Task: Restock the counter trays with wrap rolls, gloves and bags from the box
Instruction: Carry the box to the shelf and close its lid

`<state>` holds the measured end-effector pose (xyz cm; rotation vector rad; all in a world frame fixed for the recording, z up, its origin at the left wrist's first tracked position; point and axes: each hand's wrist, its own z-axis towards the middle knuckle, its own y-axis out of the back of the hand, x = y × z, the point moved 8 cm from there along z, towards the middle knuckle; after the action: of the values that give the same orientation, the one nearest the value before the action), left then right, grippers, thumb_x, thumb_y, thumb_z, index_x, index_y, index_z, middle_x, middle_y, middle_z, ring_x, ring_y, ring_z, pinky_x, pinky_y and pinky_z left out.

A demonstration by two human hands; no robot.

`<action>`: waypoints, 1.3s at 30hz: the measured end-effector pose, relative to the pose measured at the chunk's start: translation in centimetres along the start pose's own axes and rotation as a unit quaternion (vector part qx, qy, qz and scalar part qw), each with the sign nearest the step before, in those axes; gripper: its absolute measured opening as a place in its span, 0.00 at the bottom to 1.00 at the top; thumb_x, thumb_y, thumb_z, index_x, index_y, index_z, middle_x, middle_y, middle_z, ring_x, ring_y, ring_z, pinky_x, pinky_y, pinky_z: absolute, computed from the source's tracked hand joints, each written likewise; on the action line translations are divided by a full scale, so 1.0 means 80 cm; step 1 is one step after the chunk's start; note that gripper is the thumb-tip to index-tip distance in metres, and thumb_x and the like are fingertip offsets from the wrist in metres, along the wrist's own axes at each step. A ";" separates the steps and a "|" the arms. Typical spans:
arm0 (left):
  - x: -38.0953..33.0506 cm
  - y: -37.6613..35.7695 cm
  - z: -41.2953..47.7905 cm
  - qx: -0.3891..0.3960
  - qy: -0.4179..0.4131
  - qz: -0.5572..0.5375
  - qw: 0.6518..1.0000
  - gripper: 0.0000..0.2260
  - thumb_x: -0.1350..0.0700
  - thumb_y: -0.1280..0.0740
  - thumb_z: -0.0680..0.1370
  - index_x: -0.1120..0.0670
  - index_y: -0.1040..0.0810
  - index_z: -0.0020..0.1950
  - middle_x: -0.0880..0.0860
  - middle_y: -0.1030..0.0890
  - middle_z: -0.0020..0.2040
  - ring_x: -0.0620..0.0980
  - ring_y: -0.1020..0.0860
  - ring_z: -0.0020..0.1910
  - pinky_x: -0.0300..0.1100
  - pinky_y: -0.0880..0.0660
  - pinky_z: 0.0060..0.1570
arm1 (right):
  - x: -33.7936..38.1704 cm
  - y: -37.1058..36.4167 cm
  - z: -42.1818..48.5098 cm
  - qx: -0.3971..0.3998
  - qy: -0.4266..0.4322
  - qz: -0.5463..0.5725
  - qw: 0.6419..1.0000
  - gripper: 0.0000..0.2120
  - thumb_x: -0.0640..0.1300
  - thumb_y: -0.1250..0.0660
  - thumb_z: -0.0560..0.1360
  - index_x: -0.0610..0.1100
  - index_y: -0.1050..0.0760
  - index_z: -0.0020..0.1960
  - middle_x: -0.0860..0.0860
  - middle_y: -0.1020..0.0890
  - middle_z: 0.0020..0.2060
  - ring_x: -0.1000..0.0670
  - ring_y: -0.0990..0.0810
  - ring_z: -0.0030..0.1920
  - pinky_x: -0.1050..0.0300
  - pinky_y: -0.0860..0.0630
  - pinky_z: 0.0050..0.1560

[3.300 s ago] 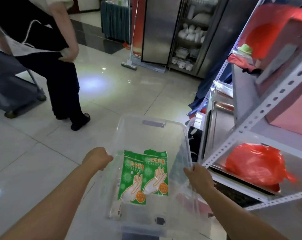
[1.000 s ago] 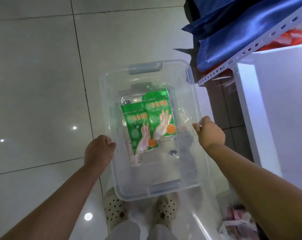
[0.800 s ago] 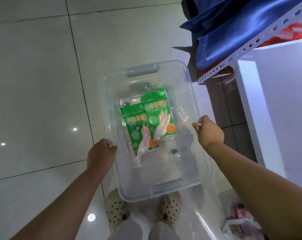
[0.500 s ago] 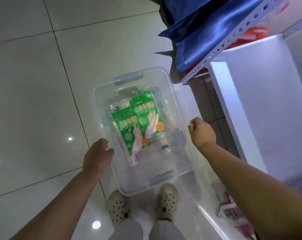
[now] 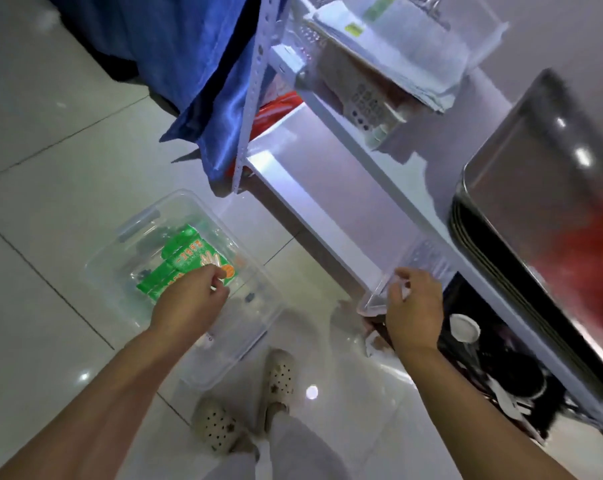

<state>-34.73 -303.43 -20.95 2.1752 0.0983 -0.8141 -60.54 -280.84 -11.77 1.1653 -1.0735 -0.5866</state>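
One clear box (image 5: 258, 327) stands on the floor at about 10 o'clock from the person's two cream clogs (image 5: 278, 372). In it lie two green glove packs (image 5: 180, 263), overlapping and flat on the bottom. One left hand (image 5: 189, 301) reaches down into the box. Its fingers (image 5: 219, 274) are curled narrow with the tips on the upper pack beside its orange dot, though I cannot tell whether they pinch it. One right hand (image 5: 414, 310), at 3 o'clock from the box, holds the corner of one small clear tray (image 5: 431, 266) at the edge of the white shelf (image 5: 327, 174), fingers curled over its rim. Half a second ago both hands gripped the sides of the box and carried it above the feet. Now both have let go, the box sits on the tiles, and the view has swung toward the shelf. At 12 o'clock from the box hangs one blue cloth (image 5: 196, 71). At 2 o'clock from the right hand a stack of metal trays (image 5: 535, 188) leans on the shelf. Each pack bears a white drawing of a hand and a line of white print, too blurred to read here.
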 end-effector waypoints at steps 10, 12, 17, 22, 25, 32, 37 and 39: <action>-0.072 -0.010 0.004 0.074 -0.032 0.063 0.995 0.09 0.55 0.35 0.75 0.52 0.22 0.54 0.49 0.18 0.51 0.52 0.21 0.46 0.43 0.28 0.45 | -0.123 -0.009 0.056 -0.016 -0.349 0.139 0.927 0.27 0.50 0.38 0.77 0.31 0.37 0.66 0.34 0.30 0.64 0.36 0.30 0.63 0.48 0.32 0.62; -0.078 -0.011 0.011 0.077 -0.033 0.075 0.994 0.09 0.56 0.35 0.75 0.52 0.22 0.55 0.49 0.18 0.50 0.50 0.22 0.44 0.41 0.32 0.41 | -0.136 -0.019 0.063 -0.018 -0.389 0.168 0.905 0.27 0.52 0.40 0.77 0.32 0.36 0.66 0.35 0.29 0.65 0.37 0.28 0.62 0.49 0.30 0.59; -0.090 -0.003 0.029 0.072 -0.047 0.081 0.993 0.09 0.57 0.35 0.76 0.52 0.22 0.55 0.48 0.20 0.46 0.47 0.25 0.40 0.40 0.34 0.39 | -0.139 -0.023 0.069 -0.045 -0.372 0.183 0.909 0.26 0.50 0.38 0.77 0.31 0.35 0.65 0.35 0.28 0.64 0.37 0.28 0.62 0.49 0.31 0.61; -0.078 0.013 0.047 0.098 -0.067 0.094 0.989 0.09 0.55 0.36 0.76 0.50 0.22 0.55 0.47 0.21 0.45 0.48 0.23 0.40 0.41 0.31 0.40 | -0.062 -0.024 0.041 -0.073 -0.251 0.170 0.950 0.37 0.69 0.53 0.66 0.36 0.31 0.47 0.37 0.26 0.42 0.43 0.26 0.42 0.53 0.32 0.41; -0.060 0.033 0.062 0.109 -0.093 0.110 0.984 0.09 0.55 0.36 0.76 0.50 0.22 0.56 0.48 0.18 0.49 0.50 0.22 0.43 0.41 0.29 0.41 | -0.018 -0.051 0.002 -0.050 -0.216 0.124 0.967 0.30 0.65 0.53 0.70 0.38 0.32 0.44 0.43 0.31 0.40 0.47 0.31 0.39 0.54 0.34 0.38; -0.014 0.119 0.074 0.095 -0.220 0.211 0.948 0.14 0.56 0.35 0.75 0.51 0.26 0.61 0.51 0.21 0.58 0.54 0.21 0.52 0.46 0.25 0.48 | 0.105 -0.110 -0.121 0.034 -0.081 0.006 0.996 0.12 0.48 0.34 0.75 0.39 0.28 0.48 0.43 0.25 0.44 0.43 0.24 0.40 0.50 0.25 0.36; 0.005 0.147 0.059 0.067 -0.360 0.264 0.892 0.27 0.63 0.29 0.69 0.56 0.29 0.67 0.57 0.24 0.63 0.59 0.25 0.60 0.51 0.25 0.53 | 0.191 -0.161 -0.192 0.101 0.067 -0.054 0.991 0.15 0.48 0.25 0.68 0.38 0.24 0.46 0.42 0.21 0.39 0.43 0.22 0.35 0.52 0.23 0.34; 0.019 0.134 0.053 0.079 -0.407 0.305 0.857 0.31 0.64 0.27 0.67 0.57 0.30 0.69 0.58 0.25 0.66 0.58 0.27 0.64 0.52 0.28 0.61 | 0.214 -0.181 -0.211 0.095 0.144 -0.063 0.983 0.16 0.53 0.30 0.71 0.39 0.24 0.45 0.43 0.22 0.37 0.44 0.23 0.33 0.54 0.23 0.32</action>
<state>-32.28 -314.05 -16.83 1.6508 -1.0603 -1.2909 -36.17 -292.57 -19.28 1.4455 -0.8241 -0.4034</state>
